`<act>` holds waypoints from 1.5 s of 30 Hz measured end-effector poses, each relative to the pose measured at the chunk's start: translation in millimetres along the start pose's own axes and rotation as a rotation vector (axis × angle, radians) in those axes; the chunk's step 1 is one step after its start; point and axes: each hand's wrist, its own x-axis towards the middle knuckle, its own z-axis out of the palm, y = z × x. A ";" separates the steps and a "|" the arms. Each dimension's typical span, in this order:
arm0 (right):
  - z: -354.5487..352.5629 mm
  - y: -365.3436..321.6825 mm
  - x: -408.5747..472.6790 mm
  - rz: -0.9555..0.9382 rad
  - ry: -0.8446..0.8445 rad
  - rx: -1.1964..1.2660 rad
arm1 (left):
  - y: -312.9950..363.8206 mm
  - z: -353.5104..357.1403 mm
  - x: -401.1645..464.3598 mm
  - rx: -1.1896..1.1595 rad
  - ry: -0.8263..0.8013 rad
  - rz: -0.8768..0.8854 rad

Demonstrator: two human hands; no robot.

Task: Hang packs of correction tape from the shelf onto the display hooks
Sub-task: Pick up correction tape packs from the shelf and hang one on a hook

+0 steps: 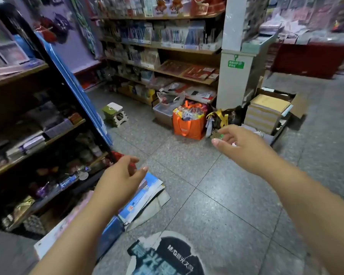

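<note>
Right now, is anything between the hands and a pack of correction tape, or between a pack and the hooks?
Cannot say: no correction tape pack or display hook is identifiable in this view. The left hand and right hand are empty, held over the tiled floor, with nothing in front of them.

Grey speckled tile floor (pixel 216 185) fills most of my view. Sitting on it: an orange bag (pixel 188 124) mid-frame, a small folding stool (pixel 115 114) left of it, stacked boxes (pixel 266 114) at right, and booklets (pixel 139 199) lower left by the wooden shelves (pixel 18 76).
</note>
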 end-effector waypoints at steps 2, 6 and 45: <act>4.2 -1.4 26.2 -0.001 -0.006 -0.032 | -2.4 4.4 19.1 -0.005 0.018 -0.013; 17.8 -4.0 82.9 -0.017 -0.015 -0.078 | -5.3 11.9 59.8 0.024 0.014 -0.020; 55.9 -3.8 697.7 -0.263 -0.327 0.009 | 43.3 46.3 584.9 -0.048 0.081 -0.402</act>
